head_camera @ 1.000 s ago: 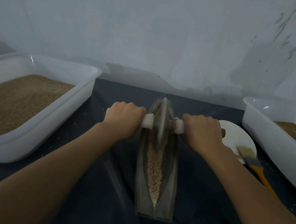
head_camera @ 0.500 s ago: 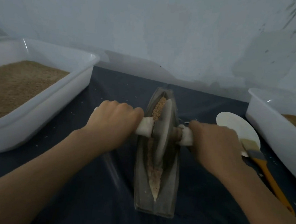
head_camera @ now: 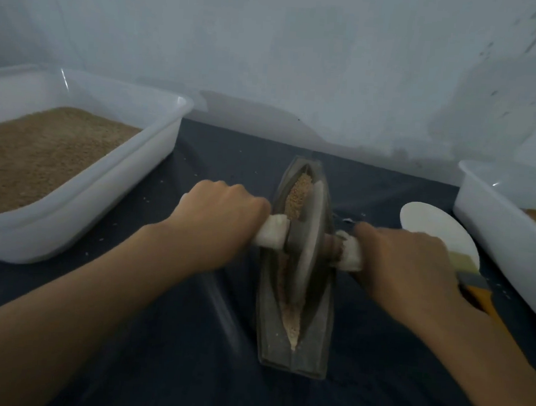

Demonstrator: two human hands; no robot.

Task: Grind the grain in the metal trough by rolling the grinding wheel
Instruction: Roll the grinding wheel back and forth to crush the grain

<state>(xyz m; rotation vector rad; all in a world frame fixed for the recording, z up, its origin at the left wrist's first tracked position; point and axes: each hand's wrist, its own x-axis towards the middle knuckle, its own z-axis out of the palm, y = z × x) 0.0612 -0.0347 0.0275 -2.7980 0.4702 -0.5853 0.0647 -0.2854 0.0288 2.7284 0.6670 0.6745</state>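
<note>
A boat-shaped metal trough (head_camera: 314, 342) lies lengthwise on the dark cloth, its point towards me. A metal grinding wheel (head_camera: 308, 237) stands on edge in its middle, on an axle with white-wrapped handles. My left hand (head_camera: 218, 221) grips the left handle (head_camera: 272, 233). On the other side my right hand (head_camera: 405, 263) grips the right handle (head_camera: 350, 254). Brown grain (head_camera: 297, 200) is heaped in the far end beyond the wheel. Paler ground grain (head_camera: 293, 325) lies in the near end.
A white plastic tub (head_camera: 79, 208) full of brown grain stands at the left. Another white tub (head_camera: 495, 237) stands at the right edge. Between it and my right hand lie a white round plate (head_camera: 430, 227) and a brush (head_camera: 468, 274) with an orange handle. A pale wall is behind.
The wheel has rolled from the trough's far end back to its middle, both hands moving with it towards me. Grain at the far end is now uncovered.
</note>
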